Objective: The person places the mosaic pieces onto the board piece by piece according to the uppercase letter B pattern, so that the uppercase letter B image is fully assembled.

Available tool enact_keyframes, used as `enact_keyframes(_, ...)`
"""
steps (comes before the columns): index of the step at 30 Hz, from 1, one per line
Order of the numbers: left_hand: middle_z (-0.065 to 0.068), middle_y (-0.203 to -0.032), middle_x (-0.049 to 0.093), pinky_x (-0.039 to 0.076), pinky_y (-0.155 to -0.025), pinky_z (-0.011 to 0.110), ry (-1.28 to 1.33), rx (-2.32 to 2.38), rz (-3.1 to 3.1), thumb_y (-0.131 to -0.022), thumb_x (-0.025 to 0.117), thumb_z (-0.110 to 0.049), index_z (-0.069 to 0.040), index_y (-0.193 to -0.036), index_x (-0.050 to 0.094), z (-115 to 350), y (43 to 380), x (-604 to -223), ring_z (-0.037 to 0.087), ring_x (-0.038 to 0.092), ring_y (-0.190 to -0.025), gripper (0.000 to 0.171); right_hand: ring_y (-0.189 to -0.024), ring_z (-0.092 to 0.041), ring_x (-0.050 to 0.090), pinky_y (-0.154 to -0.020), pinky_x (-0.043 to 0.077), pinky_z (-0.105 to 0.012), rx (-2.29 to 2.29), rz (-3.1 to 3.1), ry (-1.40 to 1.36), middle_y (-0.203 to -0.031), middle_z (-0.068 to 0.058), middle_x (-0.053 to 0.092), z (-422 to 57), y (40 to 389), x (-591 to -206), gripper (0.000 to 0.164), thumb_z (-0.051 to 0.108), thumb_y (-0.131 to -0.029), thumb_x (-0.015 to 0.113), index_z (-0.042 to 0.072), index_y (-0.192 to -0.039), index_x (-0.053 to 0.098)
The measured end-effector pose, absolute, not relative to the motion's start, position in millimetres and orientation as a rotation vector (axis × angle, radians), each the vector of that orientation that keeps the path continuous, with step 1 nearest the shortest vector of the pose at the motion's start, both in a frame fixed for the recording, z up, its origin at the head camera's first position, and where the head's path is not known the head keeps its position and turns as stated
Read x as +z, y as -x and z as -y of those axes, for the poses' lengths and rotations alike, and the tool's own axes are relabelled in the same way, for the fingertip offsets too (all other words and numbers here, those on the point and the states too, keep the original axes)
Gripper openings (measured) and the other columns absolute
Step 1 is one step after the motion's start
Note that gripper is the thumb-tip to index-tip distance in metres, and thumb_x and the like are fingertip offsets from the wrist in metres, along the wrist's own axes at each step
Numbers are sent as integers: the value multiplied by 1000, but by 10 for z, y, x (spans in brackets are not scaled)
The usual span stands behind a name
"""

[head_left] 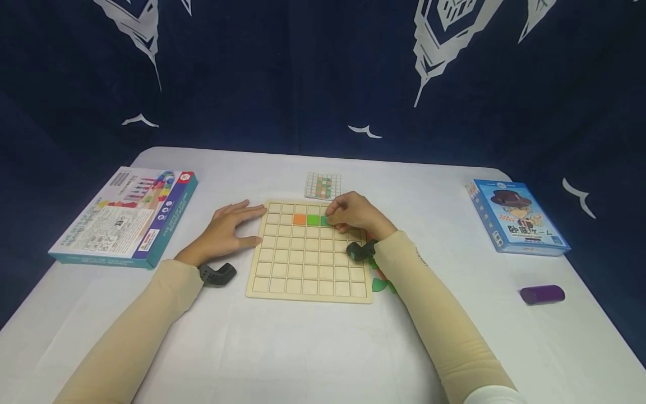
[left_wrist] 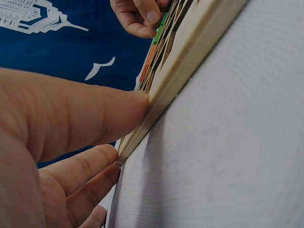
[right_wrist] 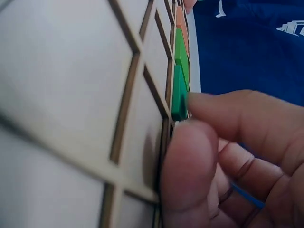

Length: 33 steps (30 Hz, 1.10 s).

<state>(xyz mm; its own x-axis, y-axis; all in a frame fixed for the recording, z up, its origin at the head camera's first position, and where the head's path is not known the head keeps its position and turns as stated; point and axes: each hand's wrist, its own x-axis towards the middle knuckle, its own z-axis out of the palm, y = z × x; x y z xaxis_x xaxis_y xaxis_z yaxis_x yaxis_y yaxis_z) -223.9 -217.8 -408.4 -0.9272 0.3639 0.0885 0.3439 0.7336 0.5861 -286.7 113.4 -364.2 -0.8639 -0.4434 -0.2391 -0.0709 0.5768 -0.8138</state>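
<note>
A wooden grid board (head_left: 298,289) lies on the table. An orange square tile (head_left: 300,219), a light green tile (head_left: 313,220) and a dark green tile (right_wrist: 178,92) sit side by side in one row near its far edge. My right hand (head_left: 353,213) is at the dark green tile, pinching its edge with thumb and forefinger; the other fingers curl beneath. My left hand (head_left: 229,230) rests against the board's left edge, its thumb (left_wrist: 118,111) and spread fingers touching the wooden side.
Beyond the board lies a small pattern card (head_left: 323,186). Loose green pieces (head_left: 379,285) and orange ones lie beside the board, partly under my right forearm. A flat game box (head_left: 126,216) is at left; a blue box (head_left: 520,216) and a purple cylinder (head_left: 542,294) are at right.
</note>
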Motion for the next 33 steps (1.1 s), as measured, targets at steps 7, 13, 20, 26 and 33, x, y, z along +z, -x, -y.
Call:
enact_keyframes(7,14,-168,45,4,-131,64,-588,972,-2891,-94,77,-23,-5,-159,53,2170,2220,-4075,44,22,-163,71,-71,-16,64,-67,60,-24,-1248,-2305,542,-86,-6,66,-1279,2836,-3637,23,9,-103,71,-5,-122,72)
enact_keyframes(13,15,-168,47,6,-131,64,-600,978,-2894,-95,78,-24,-5,-159,53,2160,2204,-4066,44,23,-162,71,-73,-19,64,-68,60,-26,-1333,-2243,571,-89,-10,69,-1458,2737,-3603,26,11,-105,66,-5,-125,72)
enact_keyframes(20,15,-167,47,6,-130,65,-611,983,-2895,-95,78,-23,-4,-159,53,2165,2197,-4058,44,24,-162,71,-71,-18,59,-65,56,-28,-1388,-2237,557,-84,-11,66,-1705,2638,-3565,27,12,-105,68,-7,-124,72)
enact_keyframes(26,15,-168,46,5,-131,64,-606,992,-2893,-94,78,-22,-4,-159,53,2180,2215,-4078,44,23,-162,71,-73,-19,60,-67,56,-28,-1398,-2269,546,-83,-12,68,-1988,2582,-3555,28,9,-105,67,-10,-124,70)
enact_keyframes(33,15,-167,47,5,-131,64,-596,996,-2891,-94,78,-22,-5,-159,53,2183,2234,-4093,44,23,-163,72,-72,-19,58,-66,54,-28,-1365,-2347,492,-80,-7,64,-2336,2543,-3602,28,12,-105,67,-7,-124,72)
